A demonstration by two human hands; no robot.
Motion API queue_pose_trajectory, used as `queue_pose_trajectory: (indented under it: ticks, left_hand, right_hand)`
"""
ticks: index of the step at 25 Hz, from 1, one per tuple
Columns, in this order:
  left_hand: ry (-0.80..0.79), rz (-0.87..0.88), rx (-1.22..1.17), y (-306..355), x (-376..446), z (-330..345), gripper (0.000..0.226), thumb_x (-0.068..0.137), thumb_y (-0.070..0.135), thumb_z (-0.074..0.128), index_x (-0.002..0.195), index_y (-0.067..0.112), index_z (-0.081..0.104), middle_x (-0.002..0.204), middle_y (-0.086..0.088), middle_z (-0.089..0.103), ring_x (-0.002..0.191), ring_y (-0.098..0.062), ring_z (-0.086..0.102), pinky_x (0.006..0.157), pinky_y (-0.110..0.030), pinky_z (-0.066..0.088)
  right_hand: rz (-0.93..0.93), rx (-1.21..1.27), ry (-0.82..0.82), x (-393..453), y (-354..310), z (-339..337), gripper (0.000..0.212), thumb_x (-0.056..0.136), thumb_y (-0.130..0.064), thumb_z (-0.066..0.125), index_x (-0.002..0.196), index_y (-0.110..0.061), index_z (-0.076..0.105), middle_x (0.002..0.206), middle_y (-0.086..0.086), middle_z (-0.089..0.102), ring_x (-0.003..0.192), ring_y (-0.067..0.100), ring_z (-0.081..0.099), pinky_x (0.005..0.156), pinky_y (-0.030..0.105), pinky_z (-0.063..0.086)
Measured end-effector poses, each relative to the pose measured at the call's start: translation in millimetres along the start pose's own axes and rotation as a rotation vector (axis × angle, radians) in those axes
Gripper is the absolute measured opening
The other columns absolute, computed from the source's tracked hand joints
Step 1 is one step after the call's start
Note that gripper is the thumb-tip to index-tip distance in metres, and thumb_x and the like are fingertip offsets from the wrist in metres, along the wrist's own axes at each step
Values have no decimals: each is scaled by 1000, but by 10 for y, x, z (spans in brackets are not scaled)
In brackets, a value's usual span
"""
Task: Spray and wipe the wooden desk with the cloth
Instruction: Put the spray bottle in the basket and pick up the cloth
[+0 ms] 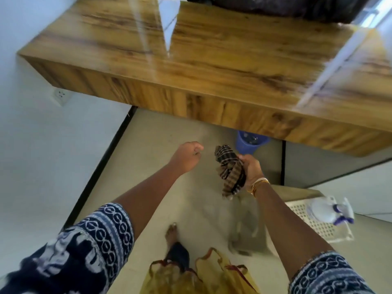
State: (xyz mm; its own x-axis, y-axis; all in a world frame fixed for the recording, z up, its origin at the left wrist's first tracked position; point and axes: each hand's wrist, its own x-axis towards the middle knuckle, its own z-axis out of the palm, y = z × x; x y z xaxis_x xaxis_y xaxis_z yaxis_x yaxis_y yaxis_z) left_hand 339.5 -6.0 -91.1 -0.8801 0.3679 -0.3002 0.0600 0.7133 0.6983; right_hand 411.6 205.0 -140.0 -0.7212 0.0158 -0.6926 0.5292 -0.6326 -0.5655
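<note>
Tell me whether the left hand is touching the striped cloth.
Apart. The head view shows the left hand closed in a loose fist with bare floor between it and the striped cloth, which the right hand holds.

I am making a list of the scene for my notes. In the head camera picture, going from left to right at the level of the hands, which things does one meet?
Wall socket → left hand, closed in a fist → striped cloth → right hand gripping it → spray bottle on a perforated white surface.
</note>
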Motion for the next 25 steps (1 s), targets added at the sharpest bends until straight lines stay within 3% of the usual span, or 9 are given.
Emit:
queue_pose_trajectory:
  ticks: [4, 8, 11, 15, 18, 23, 25]
  left_hand:
    - [-106, 87, 52, 339, -317, 936, 34, 92, 8, 53, 124, 9, 63, 126, -13, 61, 113, -25, 60, 97, -34, 48]
    - [-212, 118, 96, 602, -566, 1818, 36, 92, 10, 53, 127, 10, 59, 128, -15, 57, 117, -28, 57, 98, -39, 46]
    - [-278, 122, 119, 657, -638, 2306, 37, 92, 11, 53, 128, 11, 59, 128, -14, 57, 118, -26, 56, 99, -38, 45]
    - [-261, 113, 100, 558, -590, 2700, 37, 90, 9, 55, 127, 10, 59, 125, -15, 59, 114, -27, 57, 99, -36, 45]
    - [-272, 112, 99, 449, -545, 2944, 36, 91, 10, 55, 126, 10, 59, 122, -14, 60, 112, -26, 58, 97, -34, 46]
    - [-276, 68, 48, 367, -467, 3245, 36, 93, 12, 54, 128, 15, 59, 125, -10, 60, 109, -21, 58, 86, -23, 44]
    - [-289, 69, 41, 361, -464, 3335, 35, 92, 11, 53, 127, 16, 59, 125, -9, 60, 111, -19, 58, 84, -21, 40]
  right_hand:
    - [-24, -28, 97, -487, 183, -958, 49, 79, -3, 28, 119, 4, 54, 93, 27, 64, 74, 39, 63, 69, 41, 54]
    - [-45, -123, 305, -736, 359, -1889, 49, 80, 10, 32, 125, 16, 49, 104, 34, 56, 90, 46, 57, 87, 57, 49]
    - [-27, -222, 411, -785, 467, -2471, 44, 77, 13, 39, 117, 13, 57, 106, 35, 59, 96, 47, 58, 97, 66, 43]
    - [-18, -400, 515, -649, 516, -2987, 50, 75, 14, 44, 120, -2, 61, 116, 33, 62, 109, 47, 59, 99, 59, 46]
    - [-20, -532, 538, -513, 521, -3227, 52, 74, 12, 48, 119, -9, 61, 112, 23, 65, 105, 40, 59, 96, 46, 48]
    - [83, -699, 392, -210, 564, -3468, 46, 84, 10, 47, 123, -11, 60, 118, 15, 62, 111, 34, 56, 97, 40, 45]
    - [21, -949, 576, -167, 662, -3511, 41, 88, 5, 48, 124, -13, 58, 122, 13, 59, 116, 32, 54, 99, 39, 44]
